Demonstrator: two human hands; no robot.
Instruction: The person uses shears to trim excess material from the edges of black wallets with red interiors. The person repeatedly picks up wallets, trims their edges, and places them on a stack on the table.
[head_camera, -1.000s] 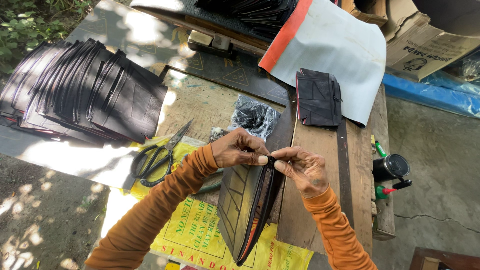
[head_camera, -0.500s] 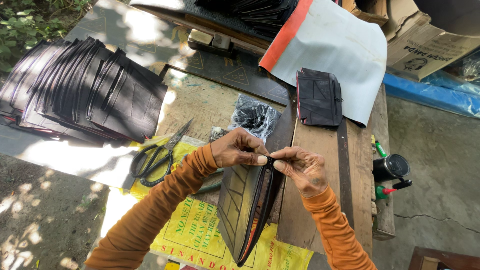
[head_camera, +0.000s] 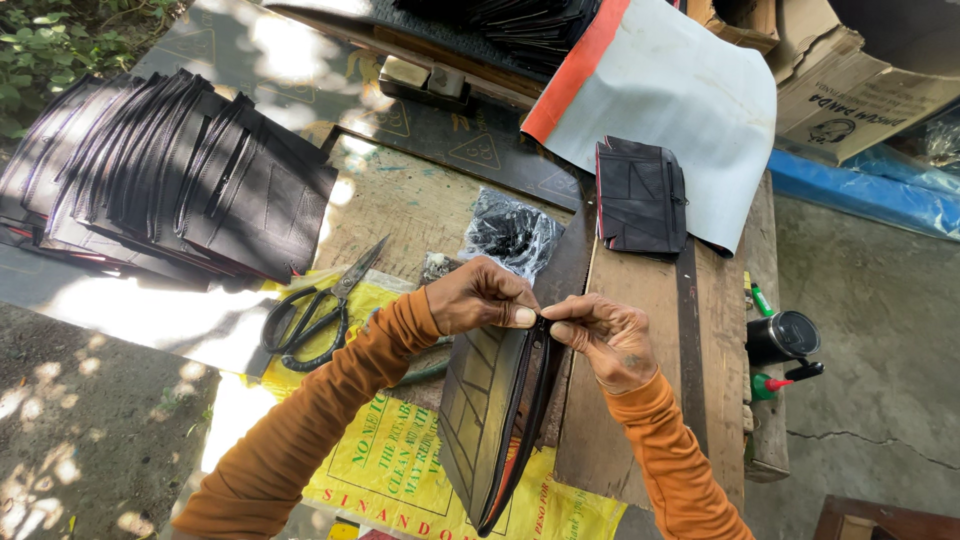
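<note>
My left hand and my right hand meet at the top corner of a black zippered pouch that I hold on edge above the wooden table. Both pinch the pouch's upper end, thumbs almost touching, where the zipper runs along the edge. The pouch hangs down toward me, its stitched panel facing left. Orange sleeves cover both arms.
Black-handled scissors lie left of my hands on a yellow printed sheet. A fanned stack of black pouches fills the left. A finished pouch lies on a white sheet. A plastic bag of black parts, a black cup and cardboard boxes stand around.
</note>
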